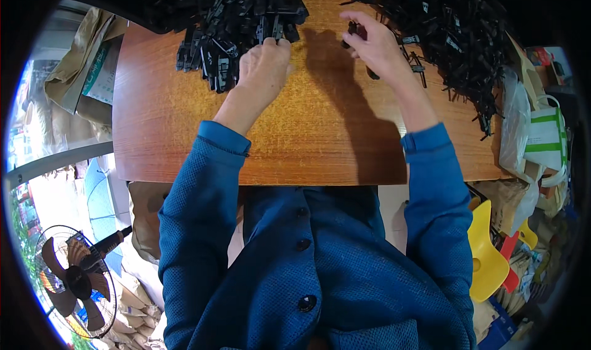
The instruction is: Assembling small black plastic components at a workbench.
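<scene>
My left hand (265, 69) is closed at the near edge of a heap of black plastic parts (218, 48). Its knuckles face up and the fingertips are hidden, so what they grip cannot be made out. Two slim parts of the heap stick out just beyond the fingers. Across a bare strip of table, my right hand (373, 45) pinches a small black plastic part (351, 35) between thumb and fingers, above the tabletop. Another dark piece (372, 73) shows just under that hand. Close by its wrist lie a few thin black pieces (417, 66).
A larger pile of thin black parts (458, 42) spreads over the right side of the wooden table (295, 147). Plastic and white-green bags (545, 138) hang at the right edge, above a yellow chair (487, 258). At lower left stands a fan (77, 282) near brown sacks.
</scene>
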A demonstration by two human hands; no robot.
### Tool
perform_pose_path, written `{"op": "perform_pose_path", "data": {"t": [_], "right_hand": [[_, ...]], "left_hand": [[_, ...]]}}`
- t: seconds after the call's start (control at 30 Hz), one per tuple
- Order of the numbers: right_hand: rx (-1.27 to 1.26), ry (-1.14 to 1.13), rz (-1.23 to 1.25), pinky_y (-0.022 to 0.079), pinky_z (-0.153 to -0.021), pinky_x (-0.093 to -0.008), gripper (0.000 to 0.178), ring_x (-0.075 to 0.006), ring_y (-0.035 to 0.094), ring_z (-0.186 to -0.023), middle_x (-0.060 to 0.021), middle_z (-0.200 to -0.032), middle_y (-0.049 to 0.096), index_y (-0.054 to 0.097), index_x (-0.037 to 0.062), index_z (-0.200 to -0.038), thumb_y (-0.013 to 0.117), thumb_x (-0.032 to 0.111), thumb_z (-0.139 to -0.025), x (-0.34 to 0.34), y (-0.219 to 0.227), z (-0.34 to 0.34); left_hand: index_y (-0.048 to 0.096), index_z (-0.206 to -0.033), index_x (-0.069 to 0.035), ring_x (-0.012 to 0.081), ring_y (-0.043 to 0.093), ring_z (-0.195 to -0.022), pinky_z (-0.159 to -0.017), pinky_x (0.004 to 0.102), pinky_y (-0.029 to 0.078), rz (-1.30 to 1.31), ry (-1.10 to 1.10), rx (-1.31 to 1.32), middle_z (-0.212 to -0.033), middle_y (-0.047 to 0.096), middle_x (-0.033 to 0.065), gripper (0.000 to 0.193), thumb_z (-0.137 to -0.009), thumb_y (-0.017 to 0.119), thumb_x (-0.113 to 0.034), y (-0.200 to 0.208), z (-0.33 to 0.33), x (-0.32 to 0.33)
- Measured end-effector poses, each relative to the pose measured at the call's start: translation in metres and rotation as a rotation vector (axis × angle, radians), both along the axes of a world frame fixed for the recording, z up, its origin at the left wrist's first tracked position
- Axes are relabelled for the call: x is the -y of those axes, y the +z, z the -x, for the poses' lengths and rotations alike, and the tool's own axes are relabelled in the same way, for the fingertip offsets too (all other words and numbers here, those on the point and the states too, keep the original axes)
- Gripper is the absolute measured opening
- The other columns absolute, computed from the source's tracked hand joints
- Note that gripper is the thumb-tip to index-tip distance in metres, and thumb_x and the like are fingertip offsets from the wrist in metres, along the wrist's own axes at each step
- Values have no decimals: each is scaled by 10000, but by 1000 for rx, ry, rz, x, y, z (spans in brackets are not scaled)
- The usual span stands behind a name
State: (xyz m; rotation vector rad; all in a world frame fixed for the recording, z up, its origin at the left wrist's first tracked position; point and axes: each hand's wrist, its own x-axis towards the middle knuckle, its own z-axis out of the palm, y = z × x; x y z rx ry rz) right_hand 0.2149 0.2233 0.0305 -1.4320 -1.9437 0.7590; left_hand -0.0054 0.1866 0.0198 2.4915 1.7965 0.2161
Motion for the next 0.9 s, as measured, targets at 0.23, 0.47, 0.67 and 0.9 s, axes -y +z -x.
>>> {"op": "perform_pose_path", "data": {"t": [0.23, 0.47, 0.67, 0.9], "right_hand": [[-823, -143, 300, 504, -721, -230, 267, -108, 597, -792, -74, -932, 638, 564, -14, -1131, 627, 32, -875, 111, 6, 15], [-1170, -250, 146, 498, -808, -235, 302, -110, 593, -921, -67, -1039, 622, 544, 9, -1149, 657, 27, -869, 173, -5, 39], [-1233, -265, 88, 480, -858, -232, 302, -114, 589, -975, -92, -1064, 599, 513, -18, -1138, 639, -18, -864, 203, 9, 53], [-1287, -114, 87, 472, -890, -244, 301, -134, 578, -1033, -97, -1086, 610, 517, 5, -1134, 641, -28, -861, 208, 11, 38]], "left_hand": [[541, -948, -11, 329, 653, -746, -610, 391, 524, 45, 149, 22, -892, 655, 171, 209, -800, 659, -100, 2, 5, 21], [472, -1133, -64, 109, 636, -745, -618, 185, 494, 660, 149, 1635, -923, 667, 112, 289, -880, 612, -55, 18, -14, 113], [481, -1129, -61, 114, 638, -759, -642, 205, 511, 633, 107, 1628, -946, 658, 86, 272, -888, 605, -48, 32, -23, 151], [501, -1086, -42, 142, 626, -733, -618, 242, 501, 829, 101, 1855, -902, 645, 105, 201, -921, 570, -133, 36, -24, 166]]}}
